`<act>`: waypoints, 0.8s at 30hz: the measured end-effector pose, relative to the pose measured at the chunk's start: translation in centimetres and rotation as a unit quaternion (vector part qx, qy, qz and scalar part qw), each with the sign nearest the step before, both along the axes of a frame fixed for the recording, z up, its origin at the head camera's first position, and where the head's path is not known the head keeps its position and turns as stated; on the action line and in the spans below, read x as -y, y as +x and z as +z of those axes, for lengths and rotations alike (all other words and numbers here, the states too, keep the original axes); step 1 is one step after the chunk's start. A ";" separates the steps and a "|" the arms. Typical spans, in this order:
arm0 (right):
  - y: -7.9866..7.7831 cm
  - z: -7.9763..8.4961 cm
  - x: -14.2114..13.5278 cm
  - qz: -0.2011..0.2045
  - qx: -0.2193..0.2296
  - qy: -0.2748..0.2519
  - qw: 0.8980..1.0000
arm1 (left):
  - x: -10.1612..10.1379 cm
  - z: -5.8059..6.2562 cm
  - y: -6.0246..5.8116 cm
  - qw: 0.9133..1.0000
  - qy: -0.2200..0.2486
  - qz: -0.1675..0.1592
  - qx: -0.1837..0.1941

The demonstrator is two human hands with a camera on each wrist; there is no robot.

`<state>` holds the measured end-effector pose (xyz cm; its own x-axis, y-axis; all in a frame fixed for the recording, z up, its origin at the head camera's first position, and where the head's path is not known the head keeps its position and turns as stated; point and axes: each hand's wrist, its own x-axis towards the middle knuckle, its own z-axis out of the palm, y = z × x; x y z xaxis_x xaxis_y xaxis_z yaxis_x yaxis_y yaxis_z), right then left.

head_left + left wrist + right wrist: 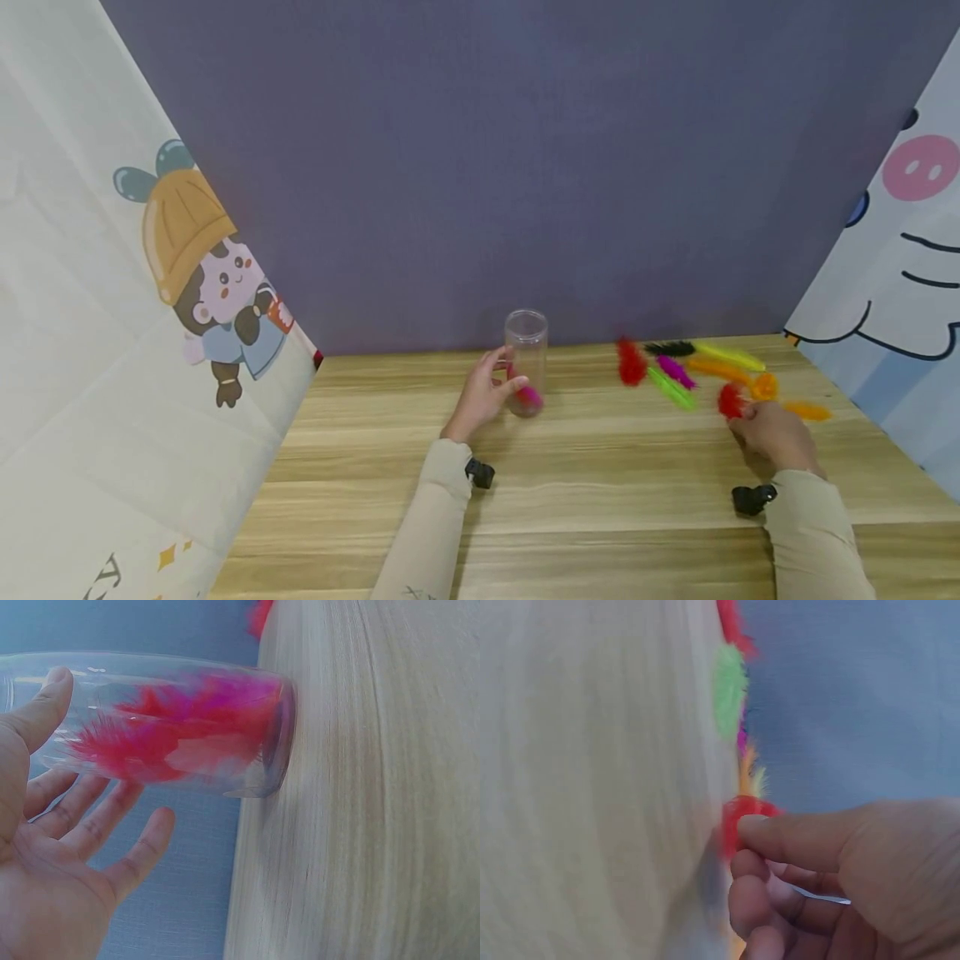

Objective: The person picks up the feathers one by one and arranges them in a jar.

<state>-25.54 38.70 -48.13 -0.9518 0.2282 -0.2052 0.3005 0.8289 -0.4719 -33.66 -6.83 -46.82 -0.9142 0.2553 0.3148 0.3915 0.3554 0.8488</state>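
Red feather (729, 400) (one) in right hand (777, 434)

From here I have the glass (527, 354) on the table (600, 475) | feathers (531, 397) inside it | left hand (480, 398) against its left side | loose feathers (720, 368) and right hand (777, 435) to its right | panel (525, 167) behind it

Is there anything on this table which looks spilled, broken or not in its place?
No, nothing stands out. The glass stands upright, without visible cracks, with red and pink feathers inside. The loose feathers lie scattered near the right hand, but none looks plainly damaged.
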 end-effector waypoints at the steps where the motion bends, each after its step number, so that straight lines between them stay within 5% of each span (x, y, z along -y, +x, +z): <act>1: 0.1 0.2 0.0 -0.003 -0.004 -0.003 1.000 | 0.0 0.1 0.0 1.000 0.001 0.000 0.000; 10: 0.4 2.2 -0.1 -0.006 -0.107 0.022 0.994 | 0.2 0.0 0.1 1.000 0.004 -0.003 -0.004; 24: 1.1 3.7 1.0 -0.033 -0.172 -0.034 0.984 | 0.1 0.1 0.4 1.000 0.001 -0.003 -0.004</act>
<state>-24.45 37.66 -44.44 -0.9512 0.2885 0.1092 0.1656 0.7764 -0.6081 -33.22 -6.94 -46.69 -0.9099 0.2607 0.3225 0.4006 0.3517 0.8461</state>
